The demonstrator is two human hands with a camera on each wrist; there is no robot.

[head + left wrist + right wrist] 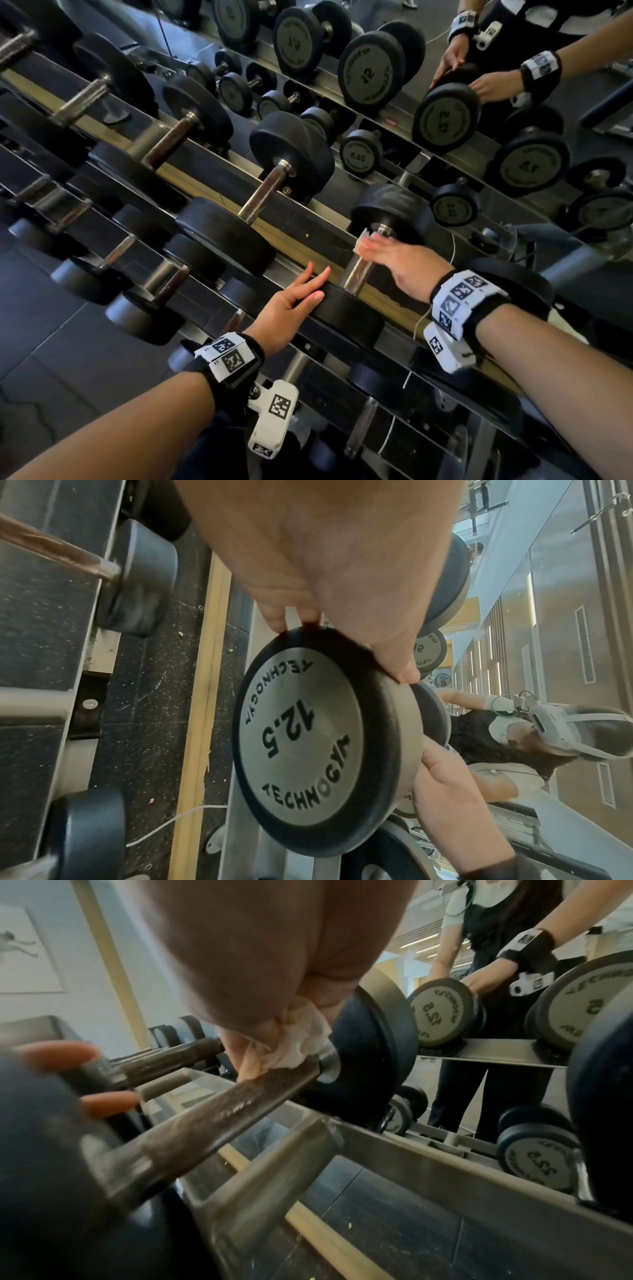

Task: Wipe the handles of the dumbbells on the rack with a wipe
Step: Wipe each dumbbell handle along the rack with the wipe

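Dumbbell (373, 260), marked TECHNOGYM 12.5 on its near end plate (301, 739), top tier of rack (301, 240), under wiping: right hand (400, 263) curled round a crumpled white wipe (298, 1045), pressing it on the handle (219, 1112) just beside the far head; left hand (291, 305) with straight fingers steadying the near head. Progress judged early to middling: this handle in work, its lower stretch uncovered, while the dumbbells left of it along the rack show bare handles whose wiped or unwiped condition cannot be told. Other legible markings, mirrored behind the rack: 12, 14, 22.5.
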